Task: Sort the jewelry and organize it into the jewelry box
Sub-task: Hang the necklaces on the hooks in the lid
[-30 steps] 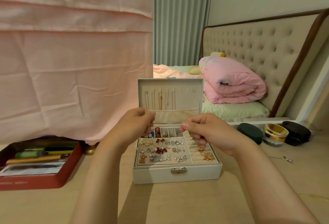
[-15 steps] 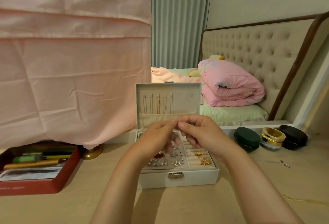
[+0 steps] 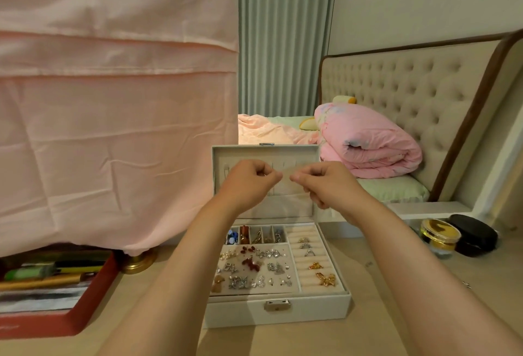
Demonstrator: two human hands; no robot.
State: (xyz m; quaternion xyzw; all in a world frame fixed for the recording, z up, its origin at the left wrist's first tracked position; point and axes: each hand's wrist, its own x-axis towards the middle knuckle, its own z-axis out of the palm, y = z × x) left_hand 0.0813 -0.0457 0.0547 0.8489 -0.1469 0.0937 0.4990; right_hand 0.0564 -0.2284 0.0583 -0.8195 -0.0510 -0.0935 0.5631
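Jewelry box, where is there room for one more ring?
The ring rolls have bare rows behind the silver rings and between them and the gold pieces. The earring pad and small back compartments are crowded.

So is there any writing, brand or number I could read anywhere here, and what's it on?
None can be read.
Red tray: faint marks on its front edge, too blurred.
Paper in that tray: too blurred.
Gold-lidded jar: dark mark on the lid, not legible.
Jewelry box: no lettering shows.
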